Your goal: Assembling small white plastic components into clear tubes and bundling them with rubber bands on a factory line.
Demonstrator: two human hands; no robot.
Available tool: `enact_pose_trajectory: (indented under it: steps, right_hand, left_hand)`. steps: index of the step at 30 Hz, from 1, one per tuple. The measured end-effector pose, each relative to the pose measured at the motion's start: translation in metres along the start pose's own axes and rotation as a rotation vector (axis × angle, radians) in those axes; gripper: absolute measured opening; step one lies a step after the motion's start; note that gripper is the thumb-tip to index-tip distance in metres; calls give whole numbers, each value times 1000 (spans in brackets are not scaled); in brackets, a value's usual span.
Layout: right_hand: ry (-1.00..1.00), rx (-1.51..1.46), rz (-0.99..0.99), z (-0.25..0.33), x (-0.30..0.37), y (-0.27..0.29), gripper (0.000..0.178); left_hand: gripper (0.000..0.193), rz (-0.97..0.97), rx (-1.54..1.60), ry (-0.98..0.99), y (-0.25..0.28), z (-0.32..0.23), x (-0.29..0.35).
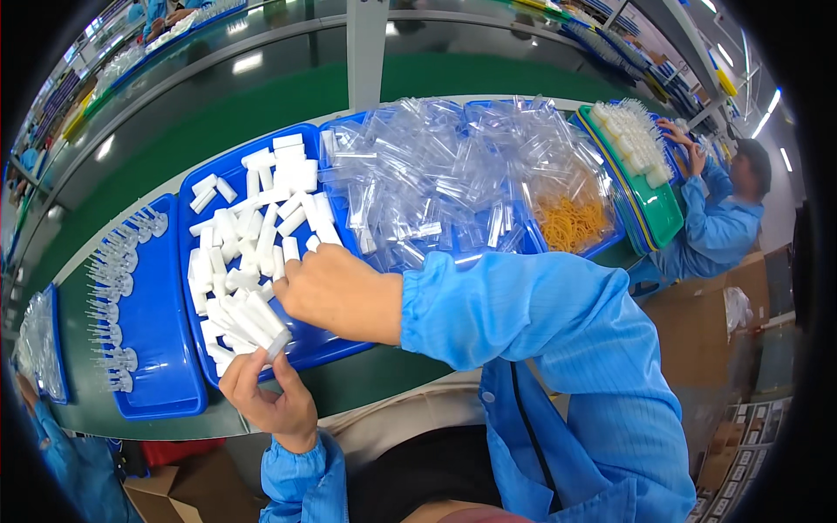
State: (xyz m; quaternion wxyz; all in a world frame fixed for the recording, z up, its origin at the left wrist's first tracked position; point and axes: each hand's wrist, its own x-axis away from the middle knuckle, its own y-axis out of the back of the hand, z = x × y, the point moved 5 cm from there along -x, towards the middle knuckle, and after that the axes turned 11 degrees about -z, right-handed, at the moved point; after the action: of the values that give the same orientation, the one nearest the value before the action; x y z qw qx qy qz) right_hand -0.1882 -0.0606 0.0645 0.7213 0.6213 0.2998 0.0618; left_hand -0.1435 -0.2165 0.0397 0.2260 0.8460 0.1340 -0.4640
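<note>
My left hand (272, 403) is at the near edge of a blue tray (327, 347). Its thumb and fingers pinch a small white block (277, 343) whose near end looks clear and greyish. Many similar white blocks (253, 228) lie loose in that tray. My right hand (336, 292) reaches across from the right, over the tray's right part, its fingers bent down against the blocks. The fingertips are partly hidden, so what they hold, if anything, does not show.
Right of the blocks, clear plastic sleeves (427, 166) heap over blue trays, beside orange rubber bands (571, 224). At left, a blue tray (161, 322) holds rows of clear pronged parts (113, 296). Stacked trays (667, 213) with white pieces stand far right, near a co-worker (719, 209).
</note>
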Motion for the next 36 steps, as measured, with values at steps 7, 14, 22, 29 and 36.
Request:
enact_pose_trajectory:
  steps: [7, 14, 22, 29, 36]
  right_hand:
    - [125, 90, -42, 14, 14, 4, 16]
    - [47, -13, -52, 5, 23, 6, 16]
    - [92, 91, -29, 5, 23, 7, 13]
    - [173, 157, -157, -2, 22, 7, 16]
    - [249, 161, -221, 4, 24, 4, 15]
  left_hand:
    - [23, -32, -5, -25, 3, -2, -1]
    - [24, -14, 8, -48, -1, -9, -3]
    - [30, -61, -5, -28, -1, -8, -2]
    - [27, -17, -30, -45, -5, -13, -4]
    - [23, -24, -45, -101, -12, -14, -9]
